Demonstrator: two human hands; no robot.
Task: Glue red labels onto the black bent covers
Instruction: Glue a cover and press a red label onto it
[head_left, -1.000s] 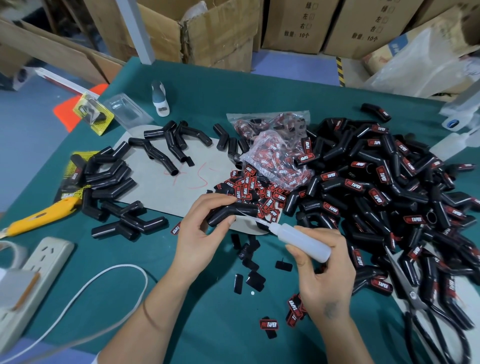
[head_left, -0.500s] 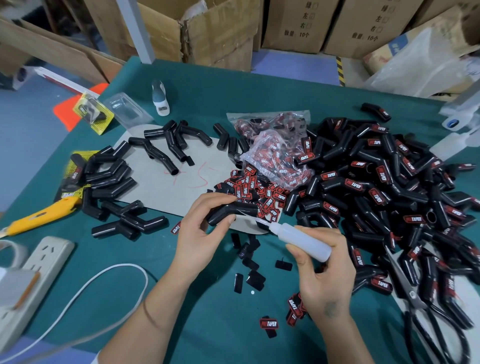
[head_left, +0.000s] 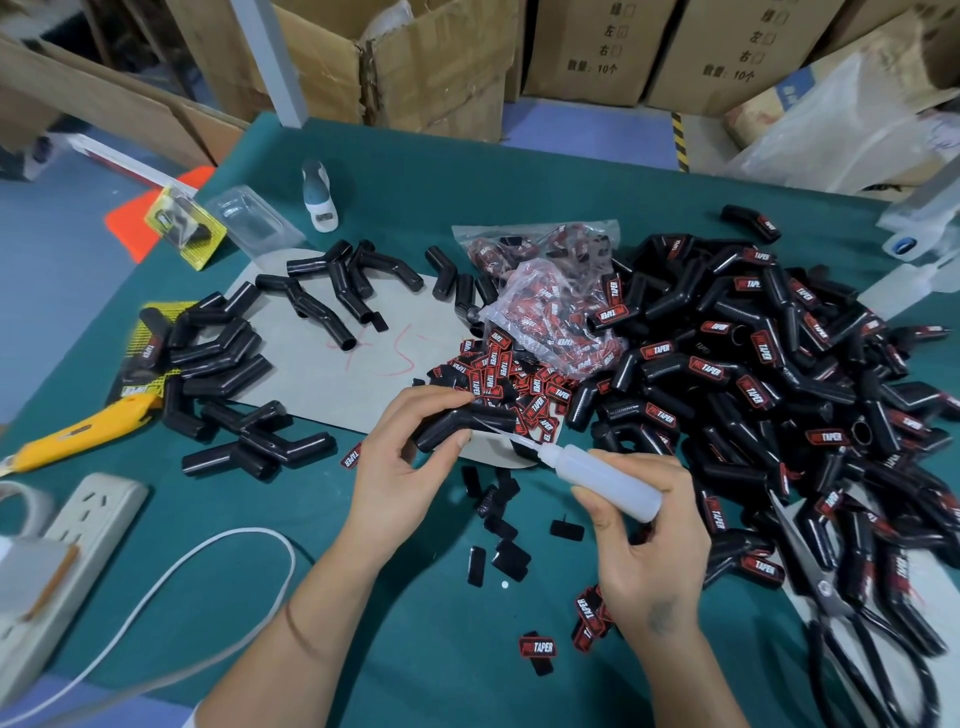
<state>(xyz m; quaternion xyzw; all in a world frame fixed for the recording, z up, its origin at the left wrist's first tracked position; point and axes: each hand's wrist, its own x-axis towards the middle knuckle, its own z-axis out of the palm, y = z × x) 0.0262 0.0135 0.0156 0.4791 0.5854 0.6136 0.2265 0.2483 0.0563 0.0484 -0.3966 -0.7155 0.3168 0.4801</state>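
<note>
My left hand (head_left: 402, 457) grips a black bent cover (head_left: 467, 423) just above the table's middle. My right hand (head_left: 649, 540) holds a white glue bottle (head_left: 602, 475), its thin nozzle tip touching the cover's right arm. A loose heap of red labels (head_left: 511, 376) lies just behind the cover, beside a clear bag of labels (head_left: 556, 317). A big pile of labelled covers (head_left: 769, 374) fills the right side. Plain black covers (head_left: 223, 358) lie on the left. A few red labels (head_left: 537, 647) sit near my right wrist.
A grey cardboard sheet (head_left: 322, 364) lies under the work spot. A yellow utility knife (head_left: 88, 431), a power strip (head_left: 78, 540) and a white cable (head_left: 171, 587) are at the left. Black scissors (head_left: 852, 623) lie at the right. Small black backing scraps (head_left: 501, 535) lie between my hands. Cardboard boxes (head_left: 441, 67) stand behind the table.
</note>
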